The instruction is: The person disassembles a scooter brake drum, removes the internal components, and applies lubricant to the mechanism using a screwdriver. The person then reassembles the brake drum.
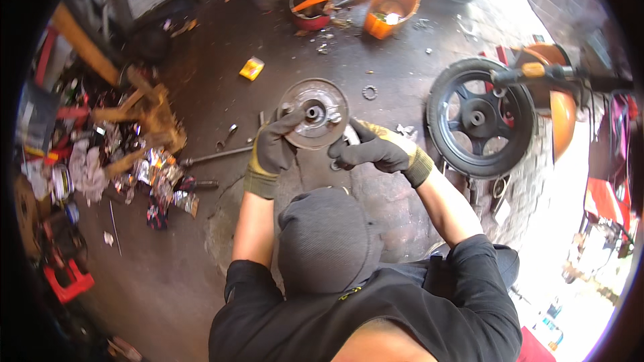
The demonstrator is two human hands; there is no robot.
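Left hand clamps its fingers on the metal disc; right hand's fingers, I cannot tell. Steady support at the rim serves best.

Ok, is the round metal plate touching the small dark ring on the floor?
Apart. The head view shows a strip of bare floor between the round metal plate's rim and the small dark ring.

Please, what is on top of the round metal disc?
The disc shows a central hub and small metal parts, with the left gloved hand over its lower left. What the hand covers, and the underside, cannot be seen.
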